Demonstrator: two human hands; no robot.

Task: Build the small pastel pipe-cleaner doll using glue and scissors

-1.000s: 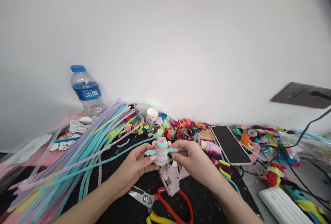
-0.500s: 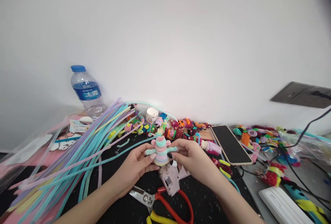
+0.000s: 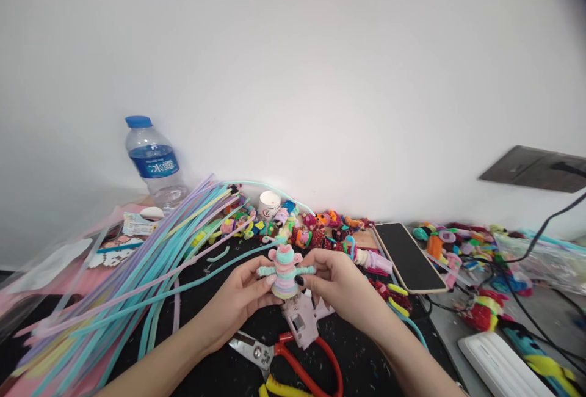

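A small pipe-cleaner doll (image 3: 284, 273), striped in pink, mint and pale yellow with round ears and outstretched arms, is held upright between my two hands. My left hand (image 3: 245, 287) pinches its left side, thumb on the body. My right hand (image 3: 336, 278) grips the opposite side, the dark-nailed thumb against the body. Just below lies a pale pink glue gun (image 3: 303, 324), partly covered by the doll and my right hand. Nearer to me, red-handled scissors (image 3: 293, 357) rest on the black mat (image 3: 201, 366), beside a yellow-handled tool (image 3: 286, 388).
Pastel pipe cleaners (image 3: 151, 262) are heaped at the left, before a water bottle (image 3: 153, 162). Many small dolls (image 3: 315, 232) line the wall around a paper cup (image 3: 269, 204). To the right are a phone (image 3: 409, 256), black cables (image 3: 517, 256) and a white power strip (image 3: 501, 363).
The doll has tilted slightly and shifted a little in my fingers, its face turning somewhat. Both hands keep their hold in nearly the same place.
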